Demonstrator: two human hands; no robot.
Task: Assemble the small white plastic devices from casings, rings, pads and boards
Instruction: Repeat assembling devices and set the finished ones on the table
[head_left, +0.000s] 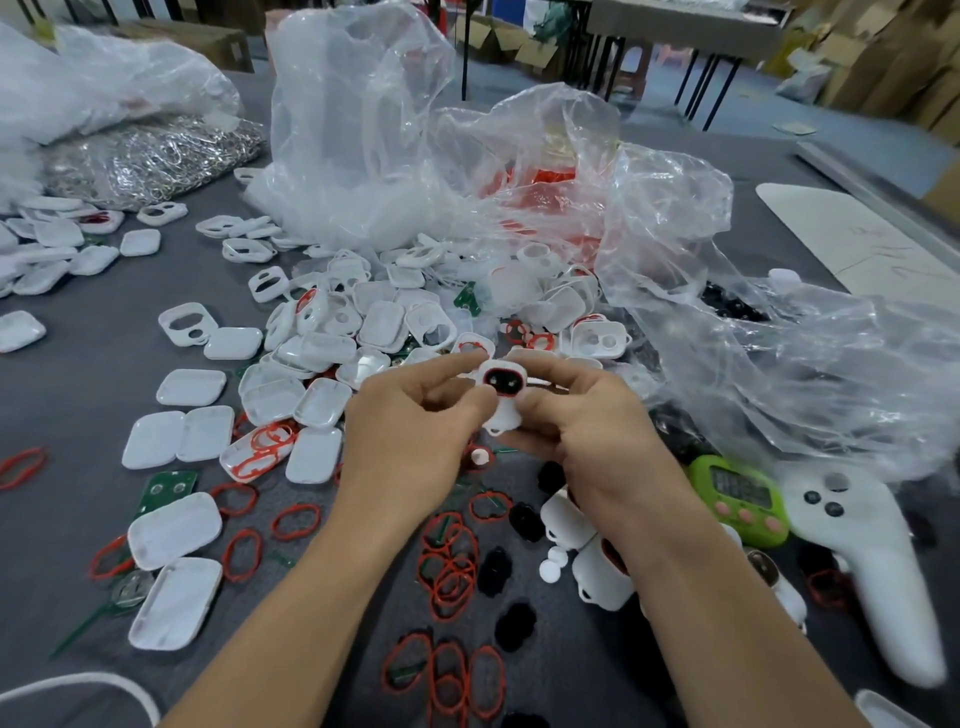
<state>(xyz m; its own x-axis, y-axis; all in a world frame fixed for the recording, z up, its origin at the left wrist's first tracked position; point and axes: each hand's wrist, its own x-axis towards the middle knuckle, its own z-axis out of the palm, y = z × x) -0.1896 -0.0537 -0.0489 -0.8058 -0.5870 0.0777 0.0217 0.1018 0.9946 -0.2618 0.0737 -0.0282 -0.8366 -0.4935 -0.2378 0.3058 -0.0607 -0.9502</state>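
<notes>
Head view: one camera looks down at two hands over a grey tabletop covered in small parts.
Held casing: a small white casing is up in the air between both hands, in the middle of the view.
Inside it: its top window shows a red ring and a black pad already in place.
How far along: I think this one is only partly built. It may still need a board and a back, but I cannot see its back side.
Done ones: a few white devices that look finished lie below the held casing, under the right wrist.
Left to do: a lot, I think. A big pile of empty casings sits just behind and left of the held casing. Loose red rings and black pads lie below it. A green board lies well off to its lower left.
Left hand: the left hand pinches the left side of the held casing with thumb and first finger. Its other fingers are curled in.
Right hand: the right hand grips the right side of the held casing, with its fingers bent round it.
Other things: a green timer and a white controller lie to the lower right of the held casing. Crinkly clear bags stand behind it.
</notes>
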